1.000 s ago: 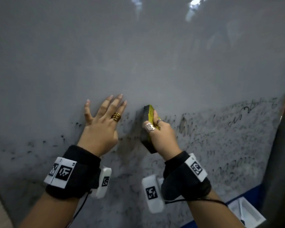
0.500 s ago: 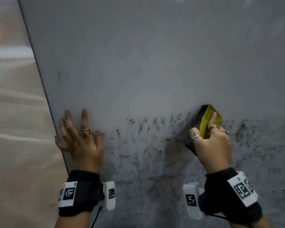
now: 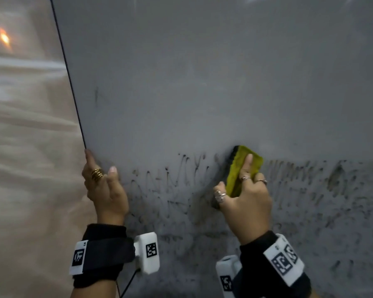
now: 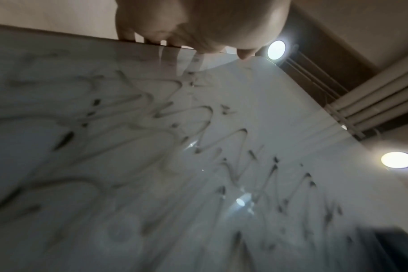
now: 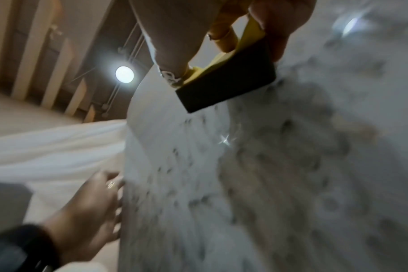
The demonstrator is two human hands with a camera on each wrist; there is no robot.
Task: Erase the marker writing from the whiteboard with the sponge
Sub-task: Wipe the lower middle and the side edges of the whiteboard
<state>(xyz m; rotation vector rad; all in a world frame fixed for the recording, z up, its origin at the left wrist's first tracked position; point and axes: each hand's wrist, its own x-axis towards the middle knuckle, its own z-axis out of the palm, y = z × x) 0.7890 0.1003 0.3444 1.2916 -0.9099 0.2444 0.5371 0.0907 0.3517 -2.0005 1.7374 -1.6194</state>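
Fingers [image 3: 247, 166] of the right hand [image 3: 246, 203] clamp the sponge [image 3: 237, 168] against the whiteboard [image 3: 202, 82]; left hand [image 3: 105, 190] grips its left edge.

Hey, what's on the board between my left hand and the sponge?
Smeared black marker writing covers the whiteboard between the left hand and the sponge, clearest in the head view.

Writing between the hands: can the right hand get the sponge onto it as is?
Probably yes. The right hand holds the sponge against the whiteboard beside that writing; bare board lies between, and the left hand grips the edge.
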